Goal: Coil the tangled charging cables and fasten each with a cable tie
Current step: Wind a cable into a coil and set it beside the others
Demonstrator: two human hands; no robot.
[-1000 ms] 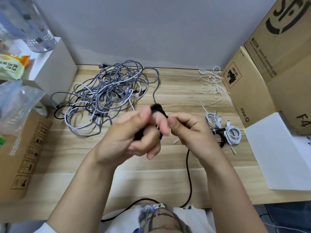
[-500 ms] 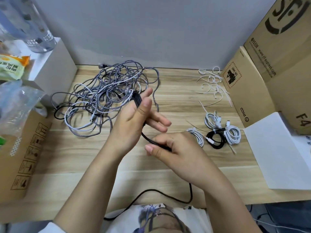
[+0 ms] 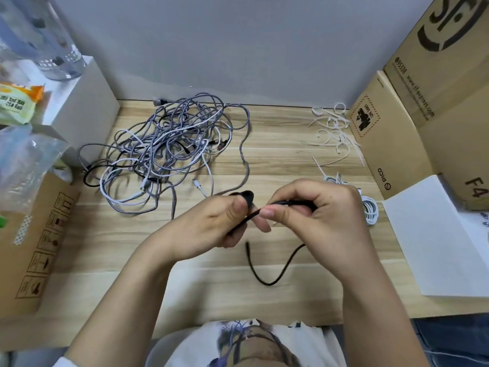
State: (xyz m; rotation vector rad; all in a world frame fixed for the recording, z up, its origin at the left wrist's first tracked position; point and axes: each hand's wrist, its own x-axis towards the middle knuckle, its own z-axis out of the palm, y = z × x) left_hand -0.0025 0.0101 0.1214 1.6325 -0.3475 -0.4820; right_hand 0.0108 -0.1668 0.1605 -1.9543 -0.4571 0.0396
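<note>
Both hands (image 3: 211,223) (image 3: 317,215) pinch black cable (image 3: 267,276) above table.

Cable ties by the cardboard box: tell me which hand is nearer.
Right. The right hand lies below the cable ties, nearer than the left hand, down and left of them.

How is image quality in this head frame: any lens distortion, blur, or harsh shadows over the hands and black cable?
Head view: wide-angle bending bows the cardboard boxes at the edges; lighting is soft and even, with faint shadows under the tangled cables; left hand, right hand and black cable read fairly sharp; the plastic bag at left looks smeared.
</note>
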